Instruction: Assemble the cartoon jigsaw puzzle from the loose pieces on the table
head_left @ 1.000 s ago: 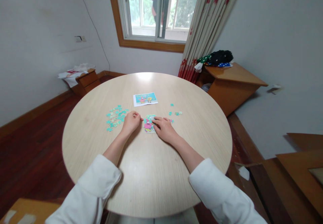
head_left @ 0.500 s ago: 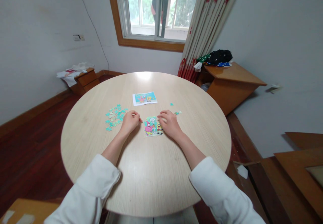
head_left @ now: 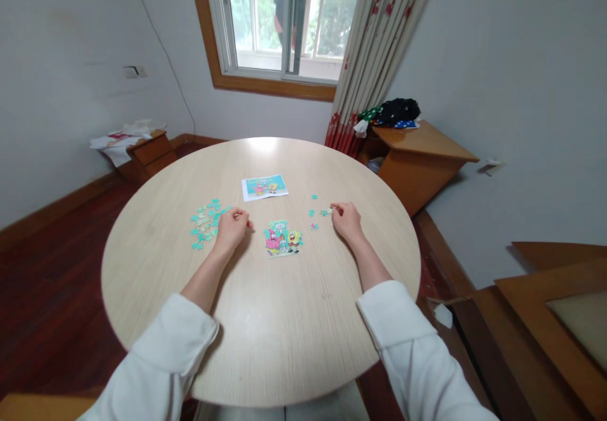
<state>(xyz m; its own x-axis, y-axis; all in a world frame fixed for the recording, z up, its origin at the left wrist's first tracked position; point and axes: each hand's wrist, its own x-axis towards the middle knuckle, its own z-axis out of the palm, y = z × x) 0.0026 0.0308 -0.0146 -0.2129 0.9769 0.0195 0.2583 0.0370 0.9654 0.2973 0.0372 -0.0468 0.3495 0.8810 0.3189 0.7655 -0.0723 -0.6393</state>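
A partly assembled jigsaw puzzle [head_left: 283,239] with cartoon figures lies in the middle of the table. To its left, my left hand [head_left: 233,226] is closed in a pinch beside a heap of loose puzzle pieces [head_left: 205,222]. Whatever its fingertips hold is too small to make out. On the other side, my right hand [head_left: 347,220] has its fingers drawn together on a small puzzle piece [head_left: 330,211] at the end of a short row. Several other loose pieces lie between this hand and the puzzle, among them a pink one [head_left: 314,226].
Behind the puzzle lies a printed reference picture [head_left: 265,187]. The round wooden table [head_left: 279,326] carries everything. A wooden cabinet [head_left: 422,149] with cloths on top stands beyond its right edge, and a small drawer unit [head_left: 152,152] stands at the far left.
My right hand has left the puzzle's right edge and moved right to the loose pieces. More of the puzzle and more loose pieces now show. The left hand keeps its pinch; the whole view has shifted slightly.
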